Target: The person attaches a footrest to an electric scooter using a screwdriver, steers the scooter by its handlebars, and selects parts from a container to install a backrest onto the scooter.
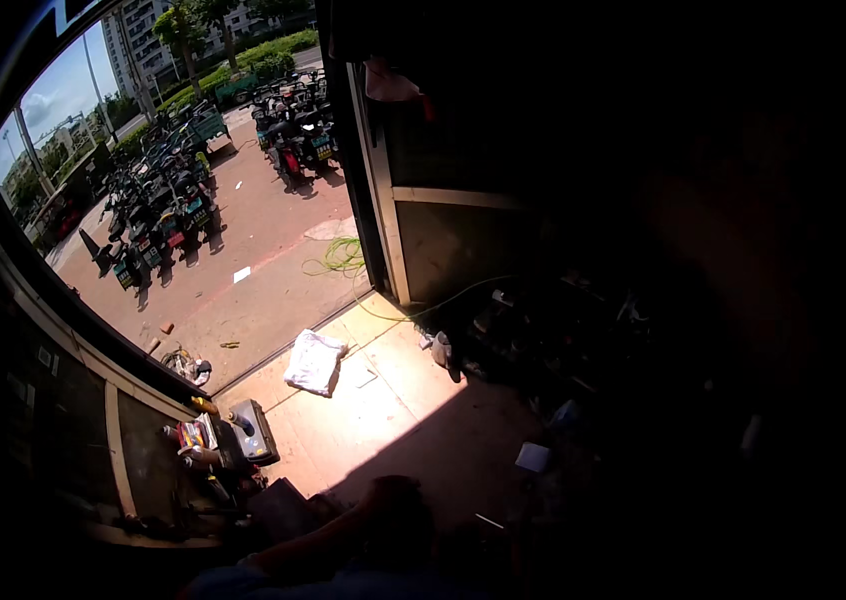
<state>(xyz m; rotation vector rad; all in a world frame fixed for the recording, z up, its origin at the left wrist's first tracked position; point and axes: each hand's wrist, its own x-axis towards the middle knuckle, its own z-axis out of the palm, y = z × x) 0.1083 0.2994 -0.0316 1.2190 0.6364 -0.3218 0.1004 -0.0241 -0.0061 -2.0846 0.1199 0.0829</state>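
Note:
My left forearm reaches up from the lower edge into shadow, where my left hand (391,500) is a dark shape; I cannot make out its fingers or anything in them. A dark flat object (278,505) lies left of it on the tiled floor (393,385), and a thin white rod (489,520) lies to its right. Farther forward, a white crumpled bag or cloth (315,360) rests in the sunlight. My right hand does not show.
An open doorway shows rows of parked scooters (163,215) outside. A green hose or cable (343,255) runs over the threshold. An open toolbox (251,430) stands at the left. Dark clutter (513,330) and a white square object (532,456) lie at the right.

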